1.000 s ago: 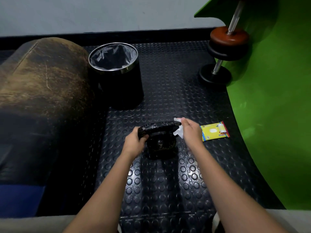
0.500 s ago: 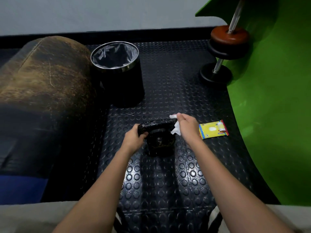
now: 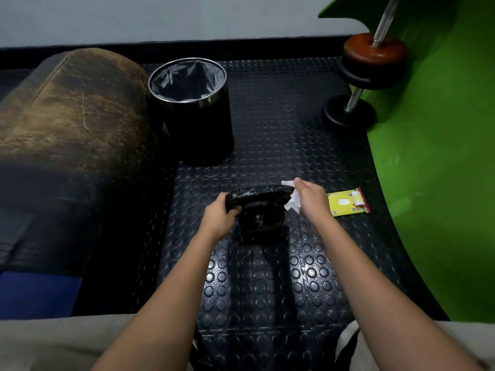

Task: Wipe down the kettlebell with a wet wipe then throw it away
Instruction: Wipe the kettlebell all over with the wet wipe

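Observation:
A black kettlebell (image 3: 259, 220) stands on the studded rubber floor in the middle of the view, its surface glistening. My left hand (image 3: 218, 216) grips the left end of its handle. My right hand (image 3: 310, 196) holds a crumpled white wet wipe (image 3: 293, 200) against the right end of the handle. A black bin (image 3: 198, 135) with a chrome rim and a dark liner stands open behind and to the left of the kettlebell.
A yellow wet wipe pack (image 3: 348, 202) lies flat on the floor just right of my right hand. A worn brown padded roll (image 3: 72, 113) fills the left side. A barbell with weight plates (image 3: 372, 62) leans at the back right against a green wall (image 3: 442, 156).
My right hand with the wipe has shifted slightly along the right end of the handle. The view has tilted a little. My left hand keeps its hold.

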`<state>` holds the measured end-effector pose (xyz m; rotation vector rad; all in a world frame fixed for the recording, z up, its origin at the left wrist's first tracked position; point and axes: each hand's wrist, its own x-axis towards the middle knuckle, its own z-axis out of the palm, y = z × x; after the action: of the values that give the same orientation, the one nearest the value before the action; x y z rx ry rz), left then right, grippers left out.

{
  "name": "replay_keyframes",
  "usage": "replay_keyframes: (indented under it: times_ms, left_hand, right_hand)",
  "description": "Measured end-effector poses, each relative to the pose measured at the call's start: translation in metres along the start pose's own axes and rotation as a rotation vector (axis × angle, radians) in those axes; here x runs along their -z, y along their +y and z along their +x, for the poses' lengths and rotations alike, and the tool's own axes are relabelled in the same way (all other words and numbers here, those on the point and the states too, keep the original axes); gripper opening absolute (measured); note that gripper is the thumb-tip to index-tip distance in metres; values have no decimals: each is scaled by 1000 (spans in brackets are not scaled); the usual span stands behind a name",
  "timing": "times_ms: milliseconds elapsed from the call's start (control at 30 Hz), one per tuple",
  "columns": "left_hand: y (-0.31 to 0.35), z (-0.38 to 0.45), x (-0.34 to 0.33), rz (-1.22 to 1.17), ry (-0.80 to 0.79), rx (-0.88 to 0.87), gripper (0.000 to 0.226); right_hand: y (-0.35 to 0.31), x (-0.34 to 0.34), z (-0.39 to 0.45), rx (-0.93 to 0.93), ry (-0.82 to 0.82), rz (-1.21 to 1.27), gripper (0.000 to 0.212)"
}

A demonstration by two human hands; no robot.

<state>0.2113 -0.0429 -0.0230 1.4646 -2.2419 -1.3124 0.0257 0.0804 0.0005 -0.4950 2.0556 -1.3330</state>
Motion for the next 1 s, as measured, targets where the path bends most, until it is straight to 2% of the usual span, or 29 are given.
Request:
replay_keyframes:
  times_ms: [133, 267, 367, 533, 633, 767, 900, 1000]
  left_hand:
    - [0, 1, 1, -5, 9, 7, 34]
    - [1, 0, -1, -13, 2, 25, 34]
    - [2, -1, 0, -10, -6, 30, 34]
    - [4, -3, 1, 23, 11, 10, 35]
    - [4, -3, 1, 35, 11, 3, 35]
    - [2, -2, 1, 25, 10, -1, 33]
    - [3, -3, 2, 18, 7, 6, 34]
    - [4, -3, 1, 18, 2, 5, 33]
  right_hand:
    - [-9, -16, -10, 101, 53, 68, 30]
    - [-6, -11, -13, 86, 87, 79, 19]
    - [6, -6, -15, 139, 67, -59, 28]
    - [17, -19, -24, 399, 85, -249, 39]
    - [16, -13, -25, 356, 88, -139, 45]
    - [16, -11, -20, 183, 122, -57, 43]
    - [15, -13, -18, 282, 136, -113, 23]
    - [20, -9, -12, 302, 199, -114, 20]
